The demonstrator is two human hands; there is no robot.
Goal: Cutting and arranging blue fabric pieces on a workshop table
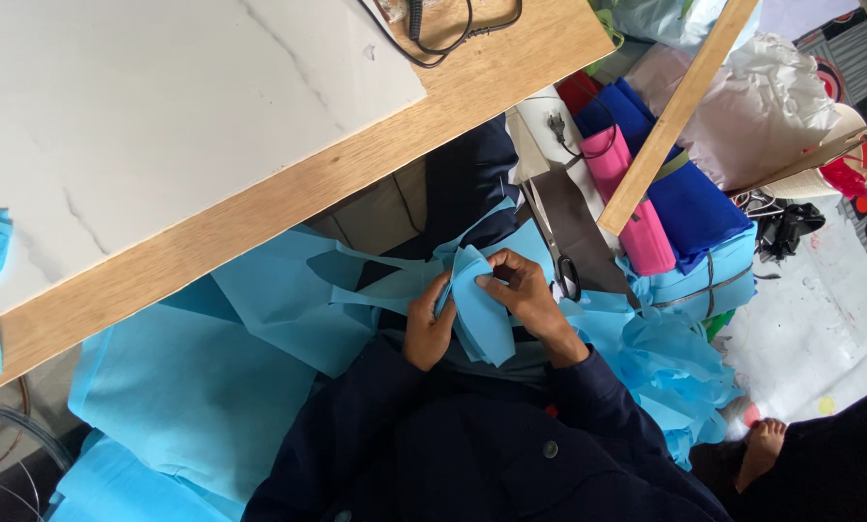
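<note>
Your left hand (427,333) and right hand (525,290) both grip the same folded stack of light blue fabric pieces (480,311), held in your lap just near of the counter (259,208) edge. Left hand pinches the stack's left edge, fingers curled around it. Right hand clamps the top right corner, thumb on the face of the stack. The stack sits upright-ish, tilted slightly right (individual layers too thin to tell apart).

Around it: large light blue fabric sheets (201,387) spread over the floor to the left and under your arms. A crumpled heap of the same blue fabric (675,367) lies just right of your right forearm. Scissors (557,256) lie just right of your right hand, handles near, blades pointing far. Right of those, a pink fabric roll (631,208) and dark blue fabric (690,208) lie side by side, touching, with a wooden stick (675,111) slanting across above them. A white marble-look slab (162,106) covers most of the counter; a black cable (438,34) rests at its far right edge. A bare foot (762,447) of another person shows near right.
</note>
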